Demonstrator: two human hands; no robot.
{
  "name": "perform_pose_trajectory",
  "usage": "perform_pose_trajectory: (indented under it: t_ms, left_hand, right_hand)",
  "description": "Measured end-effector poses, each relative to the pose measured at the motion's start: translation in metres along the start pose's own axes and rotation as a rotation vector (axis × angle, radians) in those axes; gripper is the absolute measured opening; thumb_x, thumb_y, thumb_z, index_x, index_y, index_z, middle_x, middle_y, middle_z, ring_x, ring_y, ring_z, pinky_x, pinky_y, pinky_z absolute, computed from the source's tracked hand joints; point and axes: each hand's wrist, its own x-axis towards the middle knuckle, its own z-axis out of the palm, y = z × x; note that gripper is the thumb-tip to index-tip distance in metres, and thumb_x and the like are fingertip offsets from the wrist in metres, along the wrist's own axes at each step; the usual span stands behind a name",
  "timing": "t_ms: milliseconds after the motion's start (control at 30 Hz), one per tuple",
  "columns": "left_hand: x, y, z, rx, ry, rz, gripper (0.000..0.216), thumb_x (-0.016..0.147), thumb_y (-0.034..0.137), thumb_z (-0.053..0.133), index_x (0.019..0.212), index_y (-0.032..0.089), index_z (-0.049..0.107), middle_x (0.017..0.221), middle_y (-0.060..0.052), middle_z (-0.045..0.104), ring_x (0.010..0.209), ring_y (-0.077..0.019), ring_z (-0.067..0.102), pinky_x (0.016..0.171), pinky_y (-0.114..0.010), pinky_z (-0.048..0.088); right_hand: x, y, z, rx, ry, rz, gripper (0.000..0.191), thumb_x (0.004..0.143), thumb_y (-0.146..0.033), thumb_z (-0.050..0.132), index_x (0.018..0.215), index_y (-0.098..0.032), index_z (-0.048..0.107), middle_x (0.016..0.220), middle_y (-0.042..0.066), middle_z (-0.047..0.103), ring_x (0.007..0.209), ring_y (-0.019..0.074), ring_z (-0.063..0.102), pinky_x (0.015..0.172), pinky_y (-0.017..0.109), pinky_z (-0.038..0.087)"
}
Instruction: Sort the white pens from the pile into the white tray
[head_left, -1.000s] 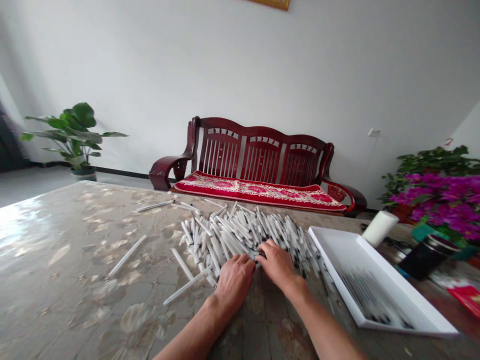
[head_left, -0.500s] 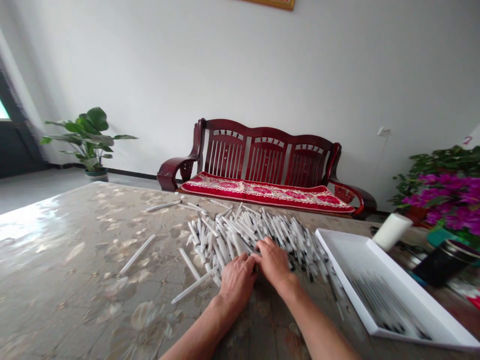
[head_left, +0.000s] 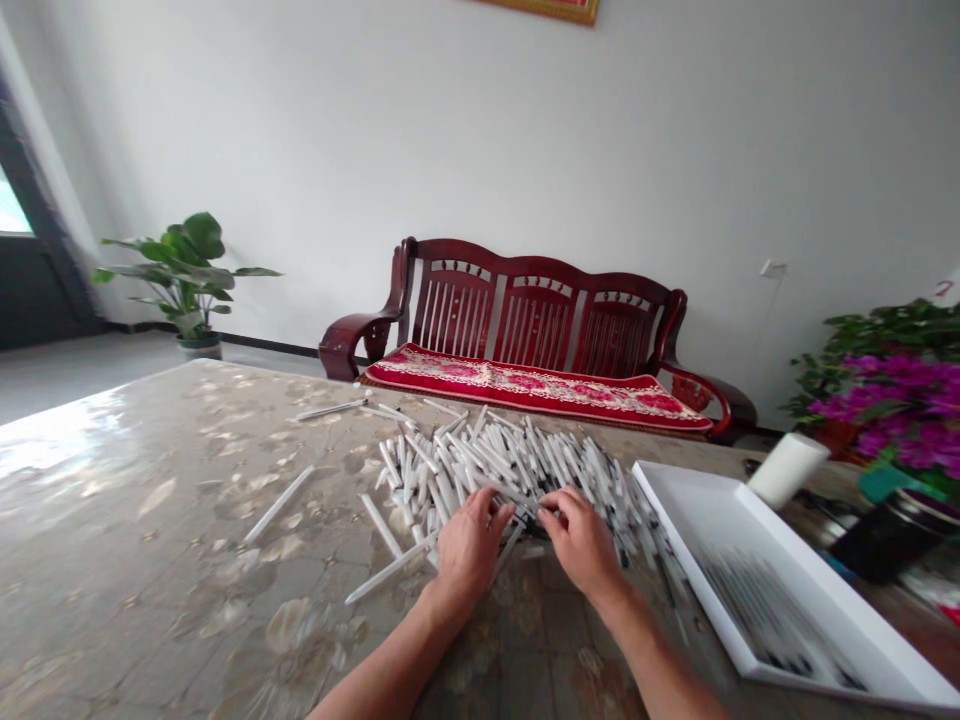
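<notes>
A heap of pens (head_left: 480, 455) with whitish, see-through barrels and some black ends lies on the table in front of me. My left hand (head_left: 472, 540) is at the near edge of the heap, thumb and fingers closed on a pen (head_left: 513, 494). To its right, my right hand (head_left: 581, 535) has its fingertips pinched at the other end of what looks like the same pen. The pen's ends are partly hidden by my fingers. A shallow white box (head_left: 739, 500) on the right holds a row of slim pens (head_left: 772, 600), dark at their near ends.
A few loose pens lie left of the heap, one of them apart on the patterned tabletop (head_left: 180, 560). Beyond the box are a white roll (head_left: 789, 470), a dark cup (head_left: 877, 535) and purple flowers (head_left: 900, 405). Behind the table stands a wooden bench (head_left: 536, 315).
My hands were close together and touching; now they have drawn apart, the right one moving right, and a pen shows between them. The view has shifted slightly.
</notes>
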Motion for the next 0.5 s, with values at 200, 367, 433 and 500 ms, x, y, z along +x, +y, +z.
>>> perform_pose_trajectory:
  t_ms: [200,367,433,500]
  left_hand:
    - [0.006,-0.007,0.014,-0.607,0.106,-0.052,0.03,0.081,0.047,0.059,0.083,0.018,0.067,0.066,0.0,0.065,0.064,-0.0178,0.061,0.059,-0.026,0.044]
    - [0.012,-0.012,0.019,-0.816,0.156,-0.158,0.034,0.076,0.053,0.063,0.076,0.019,0.061,0.063,0.0,0.063,0.06,-0.0173,0.062,0.053,-0.026,0.046]
    - [0.014,-0.012,0.018,-0.904,0.157,-0.207,0.036,0.073,0.055,0.066,0.074,0.019,0.059,0.065,-0.002,0.065,0.063,-0.0187,0.066,0.056,-0.028,0.051]
    - [0.015,-0.012,0.016,-1.006,0.16,-0.271,0.038,0.07,0.055,0.07,0.075,0.019,0.058,0.069,-0.003,0.068,0.068,-0.0195,0.069,0.061,-0.03,0.054]
  right_hand:
    - [-0.013,0.001,0.01,-0.061,-0.081,0.047,0.015,0.088,-0.023,0.059,0.099,-0.025,0.068,0.101,0.004,0.07,0.094,0.0201,0.068,0.08,0.028,0.05]
    - [-0.016,0.007,0.009,-0.286,-0.17,0.131,0.009,0.089,-0.024,0.062,0.093,-0.027,0.069,0.102,0.001,0.069,0.094,0.0197,0.068,0.074,0.026,0.045]
    - [-0.016,0.008,0.009,-0.338,-0.168,0.115,0.009,0.09,-0.022,0.061,0.091,-0.027,0.069,0.1,0.001,0.069,0.096,0.0197,0.066,0.074,0.026,0.044]
    - [-0.016,0.008,0.009,-0.382,-0.126,0.093,0.01,0.091,-0.021,0.059,0.09,-0.026,0.068,0.098,0.003,0.07,0.097,0.0212,0.064,0.077,0.027,0.044]
